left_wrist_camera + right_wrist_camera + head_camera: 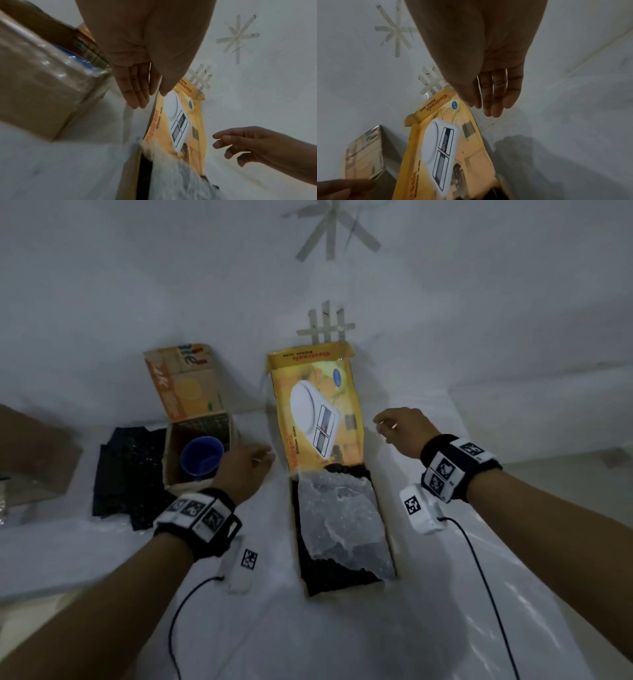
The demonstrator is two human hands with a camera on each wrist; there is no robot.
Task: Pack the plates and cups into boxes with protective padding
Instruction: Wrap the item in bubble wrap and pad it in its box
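Observation:
A yellow kitchen-scale box [342, 518] lies open on the white table, its lid [318, 409] standing up against the wall. Bubble wrap [337, 515] over dark padding fills it, hiding whatever lies beneath. To its left a small cardboard box [200, 453] holds a blue cup [202, 457]. My left hand [253, 463] hovers between the two boxes, fingers straight, holding nothing. My right hand [397, 429] hangs just right of the yellow lid, fingers relaxed and empty. Both hands flank the lid [180, 121] [447, 148] without touching it.
Dark speckled padding sheets [130, 470] lie left of the small box. A brown cardboard piece [34, 446] sits at the far left. Tape marks [325, 326] are stuck on the wall behind. Wrist-camera cables [479, 570] trail over the table.

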